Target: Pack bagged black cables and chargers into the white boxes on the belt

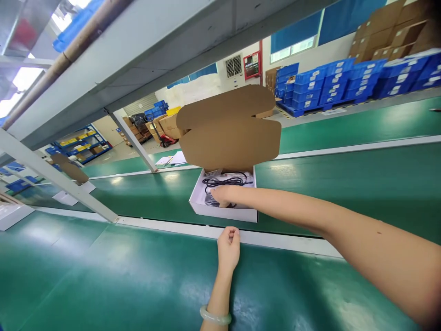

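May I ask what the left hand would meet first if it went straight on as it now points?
Most likely the front wall of the white box, which lies ahead of the left hand, though the hand's height is unclear from this view.

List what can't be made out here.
In the head view:
Right hand, inside the open white cardboard box: grip hidden by the hand itself.
Dark item beneath it: partly covered by that hand.
Curled left hand: palm hidden by its own fingers.
White labels on stacked blue plastic bins: too small to read.
Pale boxy object: cut off by the left edge.
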Demonstrator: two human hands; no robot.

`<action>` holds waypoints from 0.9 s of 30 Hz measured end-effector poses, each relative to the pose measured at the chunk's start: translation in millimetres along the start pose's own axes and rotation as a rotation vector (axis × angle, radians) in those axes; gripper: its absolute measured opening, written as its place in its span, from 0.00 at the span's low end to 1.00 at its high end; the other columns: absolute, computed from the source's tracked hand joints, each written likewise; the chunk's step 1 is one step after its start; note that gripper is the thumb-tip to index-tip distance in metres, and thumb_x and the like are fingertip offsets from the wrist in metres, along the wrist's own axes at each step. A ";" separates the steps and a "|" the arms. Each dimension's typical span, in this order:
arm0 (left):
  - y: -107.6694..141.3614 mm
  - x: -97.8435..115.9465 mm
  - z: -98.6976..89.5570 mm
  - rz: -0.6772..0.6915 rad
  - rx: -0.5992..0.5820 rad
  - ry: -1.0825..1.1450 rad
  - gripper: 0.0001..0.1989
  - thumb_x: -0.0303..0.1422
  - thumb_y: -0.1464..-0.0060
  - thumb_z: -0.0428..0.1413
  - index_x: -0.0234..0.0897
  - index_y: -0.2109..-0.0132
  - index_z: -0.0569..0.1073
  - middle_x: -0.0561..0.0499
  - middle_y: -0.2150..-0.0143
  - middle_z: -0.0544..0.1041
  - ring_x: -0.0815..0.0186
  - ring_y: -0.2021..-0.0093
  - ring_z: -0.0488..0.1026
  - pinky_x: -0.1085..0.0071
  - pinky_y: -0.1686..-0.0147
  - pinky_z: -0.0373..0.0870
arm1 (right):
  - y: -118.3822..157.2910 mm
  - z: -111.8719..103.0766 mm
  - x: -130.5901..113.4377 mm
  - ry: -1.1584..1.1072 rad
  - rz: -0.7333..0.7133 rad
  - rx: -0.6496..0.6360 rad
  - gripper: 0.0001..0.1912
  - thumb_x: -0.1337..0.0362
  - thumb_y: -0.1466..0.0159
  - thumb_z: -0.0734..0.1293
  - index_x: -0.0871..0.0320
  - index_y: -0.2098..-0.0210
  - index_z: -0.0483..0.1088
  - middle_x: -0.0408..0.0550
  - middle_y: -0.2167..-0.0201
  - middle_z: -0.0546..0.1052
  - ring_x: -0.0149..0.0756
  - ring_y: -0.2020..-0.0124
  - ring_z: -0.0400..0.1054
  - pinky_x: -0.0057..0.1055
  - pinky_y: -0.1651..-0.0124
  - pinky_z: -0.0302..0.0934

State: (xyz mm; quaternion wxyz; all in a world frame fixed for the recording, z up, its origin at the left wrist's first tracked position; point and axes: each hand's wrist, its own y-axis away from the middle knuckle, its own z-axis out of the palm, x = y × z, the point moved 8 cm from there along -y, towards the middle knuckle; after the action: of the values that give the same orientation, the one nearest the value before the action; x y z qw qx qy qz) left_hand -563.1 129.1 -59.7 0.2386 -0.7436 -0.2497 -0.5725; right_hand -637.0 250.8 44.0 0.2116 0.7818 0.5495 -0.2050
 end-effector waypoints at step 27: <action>0.5 3.7 0.9 0.053 -0.057 -0.027 0.16 0.45 0.44 0.51 0.35 0.63 0.71 0.50 0.71 0.69 0.66 0.74 0.63 0.72 0.73 0.58 | 69.0 -50.7 64.9 0.507 -0.207 -0.242 0.41 0.53 0.58 0.79 0.62 0.47 0.71 0.57 0.56 0.75 0.53 0.62 0.72 0.40 0.61 0.67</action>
State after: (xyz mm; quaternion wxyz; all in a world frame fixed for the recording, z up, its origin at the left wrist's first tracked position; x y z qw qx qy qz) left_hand -561.4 129.7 -56.3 0.2289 -0.7640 -0.2169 -0.5628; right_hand -547.0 307.9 57.3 0.1372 0.7169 0.6822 0.0435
